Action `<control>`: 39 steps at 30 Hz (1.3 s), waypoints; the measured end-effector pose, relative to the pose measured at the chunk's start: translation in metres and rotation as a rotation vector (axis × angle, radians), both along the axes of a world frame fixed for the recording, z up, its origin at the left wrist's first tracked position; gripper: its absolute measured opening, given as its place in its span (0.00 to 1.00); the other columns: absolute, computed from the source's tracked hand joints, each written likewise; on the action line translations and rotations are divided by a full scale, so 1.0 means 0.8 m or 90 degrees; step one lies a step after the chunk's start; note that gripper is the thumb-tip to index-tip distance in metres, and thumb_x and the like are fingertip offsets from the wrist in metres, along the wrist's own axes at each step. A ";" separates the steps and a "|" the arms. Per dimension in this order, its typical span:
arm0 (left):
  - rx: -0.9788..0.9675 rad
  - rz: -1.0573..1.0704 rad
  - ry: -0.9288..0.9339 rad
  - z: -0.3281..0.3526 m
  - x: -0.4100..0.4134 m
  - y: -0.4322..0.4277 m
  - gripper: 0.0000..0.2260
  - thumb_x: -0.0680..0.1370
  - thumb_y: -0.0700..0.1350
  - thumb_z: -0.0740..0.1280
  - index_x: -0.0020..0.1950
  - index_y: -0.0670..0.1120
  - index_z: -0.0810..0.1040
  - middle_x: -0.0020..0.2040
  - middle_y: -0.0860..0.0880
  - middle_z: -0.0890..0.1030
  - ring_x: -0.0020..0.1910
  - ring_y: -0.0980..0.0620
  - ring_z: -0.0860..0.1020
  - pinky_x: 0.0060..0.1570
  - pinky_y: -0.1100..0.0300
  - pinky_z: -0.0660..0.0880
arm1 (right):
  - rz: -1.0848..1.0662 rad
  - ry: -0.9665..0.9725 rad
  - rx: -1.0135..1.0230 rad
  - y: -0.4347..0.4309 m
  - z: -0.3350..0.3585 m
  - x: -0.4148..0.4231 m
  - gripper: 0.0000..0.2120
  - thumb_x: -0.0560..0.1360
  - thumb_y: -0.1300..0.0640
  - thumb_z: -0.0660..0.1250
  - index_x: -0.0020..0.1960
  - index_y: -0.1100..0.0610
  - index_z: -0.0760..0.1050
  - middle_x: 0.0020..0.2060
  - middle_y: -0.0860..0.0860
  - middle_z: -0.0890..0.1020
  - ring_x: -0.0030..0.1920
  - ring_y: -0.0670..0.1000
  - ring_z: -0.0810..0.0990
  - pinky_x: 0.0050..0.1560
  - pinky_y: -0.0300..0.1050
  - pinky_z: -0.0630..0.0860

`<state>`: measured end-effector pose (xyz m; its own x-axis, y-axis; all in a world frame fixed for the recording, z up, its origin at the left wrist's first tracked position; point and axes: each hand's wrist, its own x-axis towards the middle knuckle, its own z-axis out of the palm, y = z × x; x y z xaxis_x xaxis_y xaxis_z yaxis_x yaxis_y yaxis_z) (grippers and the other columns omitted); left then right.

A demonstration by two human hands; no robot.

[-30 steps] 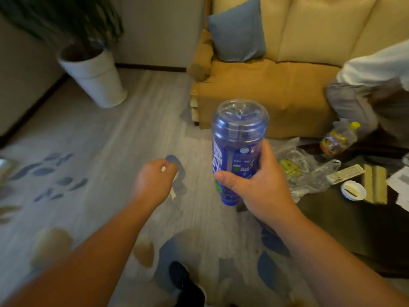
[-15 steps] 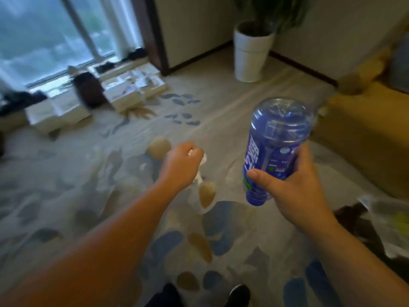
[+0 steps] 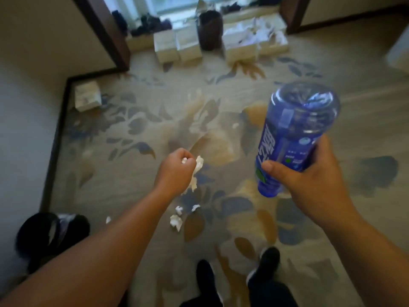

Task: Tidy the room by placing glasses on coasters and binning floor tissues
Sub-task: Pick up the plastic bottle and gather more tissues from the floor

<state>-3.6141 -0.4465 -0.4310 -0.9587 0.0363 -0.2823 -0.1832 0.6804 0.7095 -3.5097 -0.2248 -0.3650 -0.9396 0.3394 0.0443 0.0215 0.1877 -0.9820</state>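
My left hand (image 3: 176,171) is closed around a crumpled white tissue (image 3: 197,168) that hangs out past my fingers. My right hand (image 3: 309,180) grips a blue plastic bottle (image 3: 292,136) upside down, its base toward the camera. On the patterned carpet below my left hand lie loose white tissue scraps (image 3: 176,220), with a smaller bit (image 3: 108,219) further left. A black bin (image 3: 47,232) with a plastic liner stands at the lower left by the wall. No glasses or coasters are in view.
White boxes (image 3: 177,46) and a dark bag (image 3: 210,29) line the window at the far end. A small tissue box (image 3: 87,99) sits in the left corner by the skirting. My black shoes (image 3: 239,271) show at the bottom. A small white scrap (image 3: 235,125) lies mid-carpet.
The view has swung left from the sofa and plant to the window side and the floor. Both hands keep their holds; the bin and loose tissue scraps have come into view.
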 end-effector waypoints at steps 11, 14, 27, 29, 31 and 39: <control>-0.064 0.151 -0.143 -0.238 -0.011 -0.115 0.05 0.73 0.46 0.62 0.38 0.51 0.74 0.35 0.52 0.77 0.38 0.48 0.75 0.31 0.60 0.64 | 0.264 -0.196 -0.019 -0.127 -0.213 -0.119 0.33 0.51 0.44 0.76 0.53 0.39 0.68 0.46 0.30 0.80 0.48 0.35 0.80 0.41 0.28 0.76; -0.065 0.148 -0.197 -0.360 -0.007 -0.131 0.04 0.74 0.48 0.62 0.42 0.50 0.75 0.43 0.51 0.79 0.43 0.48 0.77 0.37 0.58 0.68 | 0.289 -0.234 -0.032 -0.155 -0.313 -0.127 0.31 0.50 0.49 0.76 0.51 0.40 0.69 0.45 0.30 0.81 0.46 0.34 0.81 0.38 0.28 0.75; -0.192 -0.035 -0.309 -0.880 -0.021 -0.132 0.16 0.76 0.51 0.61 0.63 0.51 0.67 0.62 0.44 0.71 0.57 0.38 0.75 0.56 0.47 0.73 | 0.361 -0.168 -0.017 -0.222 -0.710 -0.209 0.34 0.51 0.44 0.78 0.55 0.41 0.69 0.50 0.38 0.82 0.51 0.40 0.82 0.43 0.30 0.76; -0.157 0.008 -0.333 -0.919 -0.028 -0.121 0.16 0.77 0.48 0.61 0.64 0.49 0.68 0.60 0.43 0.72 0.57 0.38 0.76 0.57 0.47 0.73 | 0.368 -0.149 -0.006 -0.230 -0.741 -0.215 0.33 0.52 0.46 0.77 0.55 0.41 0.70 0.50 0.40 0.83 0.49 0.41 0.83 0.44 0.33 0.77; -0.157 0.015 -0.331 -0.952 -0.034 -0.110 0.14 0.78 0.47 0.60 0.63 0.48 0.70 0.60 0.43 0.74 0.58 0.39 0.77 0.58 0.46 0.73 | 0.388 -0.148 0.011 -0.231 -0.761 -0.223 0.33 0.52 0.45 0.78 0.54 0.40 0.71 0.50 0.41 0.83 0.49 0.42 0.83 0.45 0.35 0.78; -0.179 -0.003 -0.244 -0.950 -0.045 -0.116 0.12 0.76 0.47 0.61 0.58 0.45 0.70 0.58 0.44 0.71 0.53 0.40 0.76 0.49 0.49 0.72 | 0.408 -0.138 -0.008 -0.226 -0.773 -0.258 0.32 0.51 0.34 0.78 0.53 0.36 0.72 0.51 0.45 0.83 0.51 0.48 0.83 0.50 0.56 0.80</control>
